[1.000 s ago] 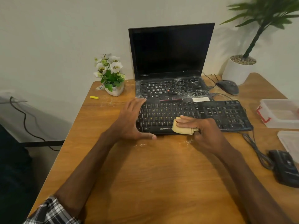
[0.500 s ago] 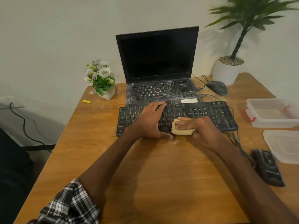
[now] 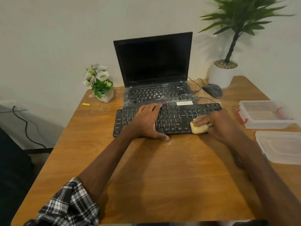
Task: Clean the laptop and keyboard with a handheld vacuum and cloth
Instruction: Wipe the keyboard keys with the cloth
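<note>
My right hand [image 3: 218, 126] is blurred, its fingers [image 3: 202, 120] hiding most of the cloth [image 3: 196, 130]. My left hand [image 3: 145, 123] covers keyboard [image 3: 172, 119] keys beneath it; legends [image 3: 177, 124] beside those fingers are unreadably small.

Count of items in view:

- Table [image 3: 154, 176]: one.
- Laptop [image 3: 154, 66]: one.
- Keyboard [image 3: 172, 118]: one.
- Mouse [image 3: 212, 90]: one.
- Cloth [image 3: 197, 128]: one.
- Potted plants: two, the flower pot [image 3: 100, 82] and the tall plant [image 3: 222, 75].
- Clear plastic containers: two, the far container [image 3: 263, 114] and the near container [image 3: 281, 146].
- Small yellow item [image 3: 86, 104]: one.
- Hands: two, the left hand [image 3: 145, 123] and the right hand [image 3: 218, 124].
</note>
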`<state>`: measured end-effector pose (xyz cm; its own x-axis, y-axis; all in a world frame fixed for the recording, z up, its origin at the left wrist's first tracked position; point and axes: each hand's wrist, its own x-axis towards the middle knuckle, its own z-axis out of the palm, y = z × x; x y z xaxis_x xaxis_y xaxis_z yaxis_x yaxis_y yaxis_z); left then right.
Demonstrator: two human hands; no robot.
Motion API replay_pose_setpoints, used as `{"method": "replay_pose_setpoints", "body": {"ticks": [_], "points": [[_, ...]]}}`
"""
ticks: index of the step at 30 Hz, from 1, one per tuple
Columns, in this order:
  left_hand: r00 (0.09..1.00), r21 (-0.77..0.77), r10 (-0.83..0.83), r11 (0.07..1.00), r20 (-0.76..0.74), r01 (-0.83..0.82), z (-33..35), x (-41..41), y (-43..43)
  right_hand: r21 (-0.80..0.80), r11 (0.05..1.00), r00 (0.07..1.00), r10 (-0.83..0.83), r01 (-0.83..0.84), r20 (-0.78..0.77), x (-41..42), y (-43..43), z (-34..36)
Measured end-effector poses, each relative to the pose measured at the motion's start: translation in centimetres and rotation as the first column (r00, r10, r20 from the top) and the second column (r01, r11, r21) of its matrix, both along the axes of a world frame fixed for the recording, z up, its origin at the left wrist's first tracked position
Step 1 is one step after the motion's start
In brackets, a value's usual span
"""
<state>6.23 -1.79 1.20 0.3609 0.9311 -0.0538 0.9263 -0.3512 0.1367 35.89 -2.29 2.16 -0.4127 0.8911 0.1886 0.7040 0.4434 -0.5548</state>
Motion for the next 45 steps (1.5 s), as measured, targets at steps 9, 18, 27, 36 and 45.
{"method": "replay_pose_setpoints", "body": {"ticks": [9,18,27,36,45], "points": [[0.999,-0.045,-0.026,0.999,-0.039,0.025,1.1,3.9,2.4,-0.066,0.991,0.993,0.115,-0.116,-0.010,-0.8,-0.3,-0.2],[0.995,-0.044,-0.040,0.998,-0.090,0.036,1.7,4.2,2.2,-0.071,0.997,1.000,-0.024,0.025,0.016,4.2,-1.3,0.2],[0.993,-0.055,-0.034,0.998,-0.113,0.028,2.1,4.5,1.9,0.023,0.986,0.984,-0.166,0.165,0.070,0.3,-0.6,0.9],[0.994,-0.053,-0.028,0.998,-0.106,0.023,1.8,4.5,2.2,-0.019,0.992,0.991,-0.129,0.128,-0.041,4.8,-1.4,-0.6],[0.996,-0.044,-0.023,0.999,-0.090,0.019,1.4,4.3,2.2,0.047,0.908,0.884,-0.415,0.415,0.212,5.9,-0.1,2.4]]}}
